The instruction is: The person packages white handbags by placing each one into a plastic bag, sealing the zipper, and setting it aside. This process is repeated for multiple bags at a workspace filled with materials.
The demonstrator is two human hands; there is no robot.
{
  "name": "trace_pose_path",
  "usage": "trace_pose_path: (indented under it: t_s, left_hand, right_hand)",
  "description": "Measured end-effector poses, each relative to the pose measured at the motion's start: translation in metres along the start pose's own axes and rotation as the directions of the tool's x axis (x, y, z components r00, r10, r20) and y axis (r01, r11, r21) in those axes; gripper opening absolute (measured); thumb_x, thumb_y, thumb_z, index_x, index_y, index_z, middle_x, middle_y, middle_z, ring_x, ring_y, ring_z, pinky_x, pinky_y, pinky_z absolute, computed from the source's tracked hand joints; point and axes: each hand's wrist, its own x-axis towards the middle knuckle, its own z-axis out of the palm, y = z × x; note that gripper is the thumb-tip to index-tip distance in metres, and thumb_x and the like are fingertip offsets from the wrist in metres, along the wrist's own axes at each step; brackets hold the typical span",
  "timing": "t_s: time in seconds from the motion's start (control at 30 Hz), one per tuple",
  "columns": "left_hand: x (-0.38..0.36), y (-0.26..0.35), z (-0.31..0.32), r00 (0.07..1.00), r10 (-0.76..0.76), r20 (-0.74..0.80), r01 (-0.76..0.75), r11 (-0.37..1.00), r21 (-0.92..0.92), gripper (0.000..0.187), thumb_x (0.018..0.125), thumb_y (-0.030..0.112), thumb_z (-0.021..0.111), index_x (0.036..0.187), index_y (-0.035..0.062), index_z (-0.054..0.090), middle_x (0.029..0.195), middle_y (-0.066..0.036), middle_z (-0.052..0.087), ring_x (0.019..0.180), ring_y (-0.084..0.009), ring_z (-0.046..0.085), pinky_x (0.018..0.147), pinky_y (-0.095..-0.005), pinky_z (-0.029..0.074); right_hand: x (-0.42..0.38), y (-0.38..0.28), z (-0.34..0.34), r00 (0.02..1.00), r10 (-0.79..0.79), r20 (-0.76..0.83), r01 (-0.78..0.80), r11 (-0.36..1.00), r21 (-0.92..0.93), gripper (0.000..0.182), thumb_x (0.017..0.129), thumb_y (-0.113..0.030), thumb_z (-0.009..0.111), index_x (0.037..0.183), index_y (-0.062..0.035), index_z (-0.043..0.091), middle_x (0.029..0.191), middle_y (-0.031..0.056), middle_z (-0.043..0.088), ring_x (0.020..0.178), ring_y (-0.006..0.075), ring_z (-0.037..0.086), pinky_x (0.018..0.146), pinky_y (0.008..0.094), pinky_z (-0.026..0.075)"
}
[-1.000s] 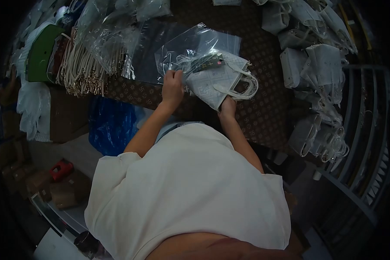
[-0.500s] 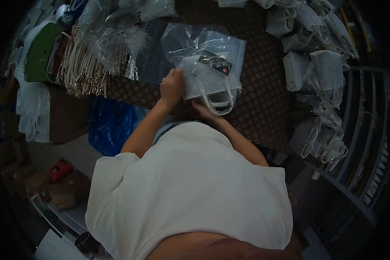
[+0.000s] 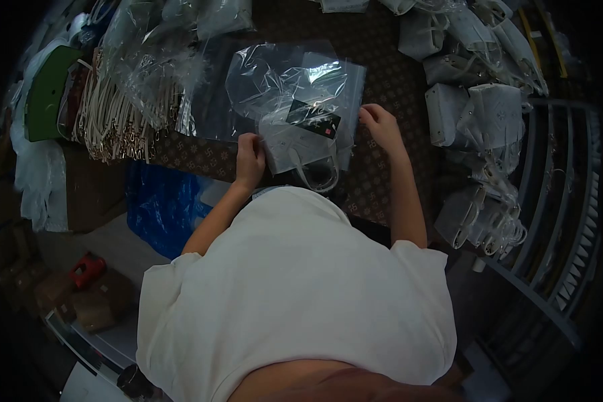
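A white handbag point(image 3: 281, 144) lies on the patterned brown table inside a clear plastic bag point(image 3: 254, 84), its handle loops pointing toward me. On top of the handbag rests a dark green card point(image 3: 313, 118) with a small red mark. My left hand point(image 3: 250, 159) is closed at the near left edge of the plastic, its fingers pinched on the film. To the right, my right hand point(image 3: 380, 127) has its fingers together at the right edge of the plastic; whether they grip the film is too small to tell.
Bundled pale straps point(image 3: 114, 114) with metal clasps and a green case point(image 3: 50, 94) are at the left. Plastic-wrapped white bags point(image 3: 496, 114) line the table's right side. A blue plastic bag point(image 3: 161, 201) hangs below the left front edge. Metal rails point(image 3: 549, 201) stand at far right.
My right hand has come out from below the handbag to the right side of the plastic. The handbag and plastic lie lower and further left in view, and the handles are more covered by film.
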Motion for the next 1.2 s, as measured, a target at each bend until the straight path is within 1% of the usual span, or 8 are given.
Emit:
trace_pose_path:
  t_s: [0.03,0.27,0.33,0.43,0.53,0.73,0.97,1.2]
  left_hand:
    - [0.003,0.001,-0.002,0.994,0.112,0.018,-0.113,0.991,0.078,0.022,0.073,-0.007,0.053,0.092,0.0001,0.043,0.089,-0.016,0.047,0.071,-0.0317,0.051,0.062,-0.0346,0.044]
    - [-0.013,0.002,-0.019,0.991,0.080,0.103,-0.092,0.989,0.115,0.017,0.071,-0.007,0.054,0.084,0.0006,0.046,0.086,-0.015,0.049,0.072,-0.0336,0.053,0.061,-0.0360,0.045]
    - [-0.024,-0.004,-0.022,0.953,0.171,0.249,-0.209,0.969,0.133,0.017,0.069,-0.007,0.055,0.082,0.0011,0.047,0.087,-0.015,0.050,0.073,-0.0347,0.053,0.060,-0.0373,0.045]
    - [-0.027,-0.007,-0.020,0.971,0.056,0.231,-0.085,0.989,0.119,0.019,0.067,-0.008,0.055,0.083,0.0008,0.048,0.090,-0.014,0.050,0.077,-0.0338,0.053,0.064,-0.0356,0.046]
    - [-0.018,-0.006,-0.015,0.967,0.103,0.234,-0.135,0.983,0.124,0.021,0.067,-0.008,0.055,0.085,0.0010,0.049,0.091,-0.014,0.050,0.077,-0.0339,0.054,0.064,-0.0358,0.046]
    - [-0.010,-0.006,-0.014,0.955,0.137,0.262,-0.168,0.981,0.097,0.023,0.067,-0.008,0.055,0.087,0.0011,0.049,0.092,-0.014,0.050,0.078,-0.0340,0.054,0.065,-0.0357,0.047]
    - [-0.006,0.001,-0.020,0.967,0.149,0.204,-0.174,0.978,0.112,0.019,0.068,-0.007,0.054,0.084,0.0005,0.048,0.090,-0.015,0.050,0.077,-0.0331,0.054,0.063,-0.0355,0.047]
    - [-0.008,-0.006,-0.018,0.776,0.169,0.607,-0.187,0.982,-0.034,0.011,0.067,-0.005,0.054,0.074,-0.0006,0.046,0.081,-0.013,0.047,0.071,-0.0299,0.053,0.061,-0.0338,0.046]
  right_hand:
    - [0.012,0.015,0.010,1.000,-0.006,0.008,0.006,1.000,0.003,0.019,0.081,-0.016,0.057,0.089,0.0012,0.062,0.077,0.0124,0.063,0.073,0.0194,0.062,0.064,0.0283,0.047]
    - [-0.011,0.050,0.034,0.980,-0.170,0.103,0.176,0.983,-0.053,0.008,0.077,-0.004,0.057,0.083,0.0014,0.057,0.075,0.0151,0.057,0.069,0.0284,0.058,0.061,0.0314,0.045]
    - [-0.028,0.058,0.030,0.980,-0.162,0.118,0.175,0.978,-0.112,0.007,0.076,-0.002,0.056,0.082,0.0010,0.056,0.076,0.0150,0.056,0.069,0.0288,0.057,0.061,0.0317,0.045]
    - [-0.044,0.062,0.022,0.993,-0.122,-0.006,0.121,0.989,-0.082,0.007,0.077,-0.002,0.056,0.084,0.0001,0.057,0.078,0.0149,0.056,0.073,0.0288,0.057,0.063,0.0317,0.044]
    - [-0.016,0.038,0.017,0.973,-0.220,-0.077,0.209,0.970,-0.123,0.010,0.075,-0.002,0.057,0.085,0.0002,0.057,0.078,0.0150,0.056,0.074,0.0294,0.057,0.065,0.0335,0.045]
    - [0.035,0.017,0.033,0.855,-0.514,0.062,0.503,0.796,-0.337,0.015,0.072,-0.001,0.058,0.087,0.0002,0.059,0.081,0.0152,0.058,0.074,0.0309,0.057,0.065,0.0344,0.047]
    - [-0.007,0.054,0.031,0.932,-0.348,0.099,0.360,0.872,-0.332,0.013,0.070,-0.001,0.054,0.082,-0.0021,0.059,0.076,0.0148,0.057,0.072,0.0333,0.056,0.064,0.0395,0.046]
    - [-0.126,0.078,0.028,0.995,-0.102,0.003,0.101,0.972,-0.214,0.014,0.072,0.005,0.051,0.084,0.0002,0.058,0.075,0.0161,0.057,0.068,0.0313,0.058,0.061,0.0360,0.046]
